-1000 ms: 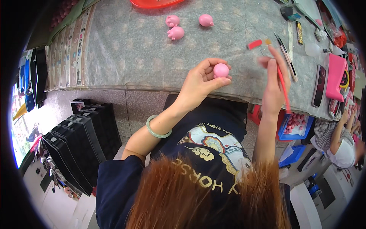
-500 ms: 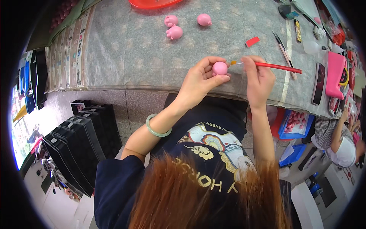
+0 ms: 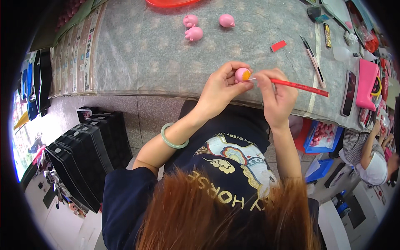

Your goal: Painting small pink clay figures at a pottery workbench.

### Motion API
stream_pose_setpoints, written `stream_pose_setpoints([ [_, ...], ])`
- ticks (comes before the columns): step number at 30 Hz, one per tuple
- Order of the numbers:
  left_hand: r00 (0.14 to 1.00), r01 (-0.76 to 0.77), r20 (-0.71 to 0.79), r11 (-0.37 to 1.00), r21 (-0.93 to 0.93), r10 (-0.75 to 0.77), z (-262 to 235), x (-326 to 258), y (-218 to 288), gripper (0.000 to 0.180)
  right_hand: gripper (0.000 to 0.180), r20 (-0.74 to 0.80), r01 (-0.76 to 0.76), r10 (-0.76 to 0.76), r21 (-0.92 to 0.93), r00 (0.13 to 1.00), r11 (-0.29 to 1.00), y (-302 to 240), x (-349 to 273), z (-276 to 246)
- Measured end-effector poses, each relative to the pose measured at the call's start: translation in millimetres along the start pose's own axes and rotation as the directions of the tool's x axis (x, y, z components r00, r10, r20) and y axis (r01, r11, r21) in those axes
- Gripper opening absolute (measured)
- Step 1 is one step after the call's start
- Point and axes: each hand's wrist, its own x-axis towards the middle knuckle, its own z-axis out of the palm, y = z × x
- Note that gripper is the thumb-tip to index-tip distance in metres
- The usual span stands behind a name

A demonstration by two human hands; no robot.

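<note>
Between the thumb and fingers of my left hand (image 3: 223, 85) is a small round pink pig figure (image 3: 239, 75). My right hand (image 3: 278, 96) grips a red-handled paintbrush (image 3: 298, 86), its yellow-orange bristles lying against the side of the figure that faces right. Whether any colour is left on the surface there cannot be made out. Farther off on the table, two more pink pig figures (image 3: 193, 34) lie close together, with a single pink figure (image 3: 227, 21) to their right. A small red rectangular piece (image 3: 278, 46) lies beyond my right hand.
The table (image 3: 137, 54) has a grey cloth cover. A red dish (image 3: 173, 3) sits at its far edge. To the right are a craft knife (image 3: 313, 60), a phone (image 3: 348, 92) and a pink tape dispenser (image 3: 366, 83). A blue bin (image 3: 310, 146) of pink pieces stands below; another person sits beyond.
The brush has moved left and its bristles now meet the pink figure, where before they were apart. Its handle has tilted down to the right. My left hand keeps its hold.
</note>
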Motion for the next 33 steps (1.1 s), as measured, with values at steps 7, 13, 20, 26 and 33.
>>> stream_pose_setpoints([
  [7,1.0,0.015,-0.008,0.999,-0.036,-0.016,0.3,0.6,1.7,0.033,0.008,-0.032,-0.007,0.006,-0.047,0.999,0.999,-2.9,-0.3,2.0],
  [13,1.0,0.005,0.004,1.0,-0.028,-0.005,0.0,-0.4,1.7,0.033,0.008,-0.092,-0.134,0.127,-0.076,0.988,0.988,3.2,3.9,-1.9],
  [20,1.0,-0.029,0.012,0.991,0.127,0.027,-0.1,-1.2,-0.8,0.039,0.006,-0.183,-0.241,0.232,-0.031,0.955,0.97,10.7,6.7,-4.4],
  [26,0.99,-0.136,-0.027,0.985,0.107,0.14,5.0,-2.3,-5.8,0.05,0.011,-0.018,-0.02,0.019,-0.054,1.0,0.998,10.8,2.0,-6.8],
  [33,0.99,-0.134,-0.029,0.978,0.162,0.141,4.1,-3.8,-6.6,0.05,0.015,-0.03,-0.131,0.136,0.137,0.99,0.982,4.8,-4.8,-11.1],
])
